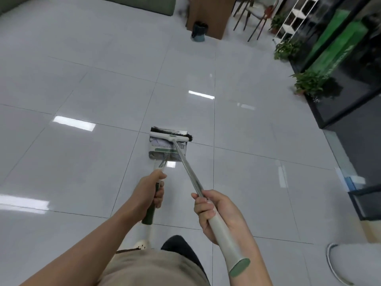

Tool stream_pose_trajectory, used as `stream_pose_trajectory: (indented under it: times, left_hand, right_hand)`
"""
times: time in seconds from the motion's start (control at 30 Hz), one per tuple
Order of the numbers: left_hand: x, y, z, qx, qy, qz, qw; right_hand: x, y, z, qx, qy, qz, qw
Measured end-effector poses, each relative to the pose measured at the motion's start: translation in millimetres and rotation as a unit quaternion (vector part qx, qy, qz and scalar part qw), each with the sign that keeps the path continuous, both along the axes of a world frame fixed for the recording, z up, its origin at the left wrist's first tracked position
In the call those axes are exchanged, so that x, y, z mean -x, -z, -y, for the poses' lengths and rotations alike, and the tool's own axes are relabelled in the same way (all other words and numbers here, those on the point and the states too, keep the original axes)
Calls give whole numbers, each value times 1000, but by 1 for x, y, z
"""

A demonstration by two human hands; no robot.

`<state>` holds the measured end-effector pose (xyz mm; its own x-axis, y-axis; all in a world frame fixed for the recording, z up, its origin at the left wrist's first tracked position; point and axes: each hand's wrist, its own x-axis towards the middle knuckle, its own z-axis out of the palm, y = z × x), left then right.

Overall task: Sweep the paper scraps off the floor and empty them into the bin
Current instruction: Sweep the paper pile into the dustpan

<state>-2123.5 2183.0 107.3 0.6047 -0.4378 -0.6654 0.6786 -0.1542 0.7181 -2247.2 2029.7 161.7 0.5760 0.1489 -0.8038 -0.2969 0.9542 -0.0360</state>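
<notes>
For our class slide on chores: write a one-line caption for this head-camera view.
Left hand holds the dustpan, right hand the broom.

Bare glossy grey tile floor (103, 89) ahead of me; potted green plants (307, 82) and black glass partition (340, 83) block right.

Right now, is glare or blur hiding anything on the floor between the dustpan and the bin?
Head view: bright ceiling-light reflections streak the glossy grey tiled floor, so pale scraps could be lost in them; wide-angle distortion bends the tile lines; the small dark bin is soft and smeared at the top; the white-and-green dustpan and the black-bristled broom head are fairly sharp.
</notes>
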Motion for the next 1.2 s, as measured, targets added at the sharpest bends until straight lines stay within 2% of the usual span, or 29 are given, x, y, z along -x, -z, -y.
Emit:
stream_pose_trajectory:
  times: [0.27,0.6,0.73,0.87,1.03,1.2]
  left_hand:
    - [-194,10,160,13,-5,-17,1000]
    - [-427,1,396,10,-61,-35,997]
    - [-520,6,459,3,-79,-32,996]
    - [-632,17,524,13,-68,-34,997]
    - [-804,32,605,12,-43,-17,999]
    - [-948,16,693,-4,-20,-17,1000]
  right_hand:
    - [-184,14,162,58,-22,-6,998]
    - [-431,-5,422,24,-38,3,999]
    - [-536,-10,494,33,-61,1,998]
    - [-649,8,561,17,-68,43,997]
    - [-805,27,637,14,-43,50,998]
    - [-938,17,715,3,-13,63,998]
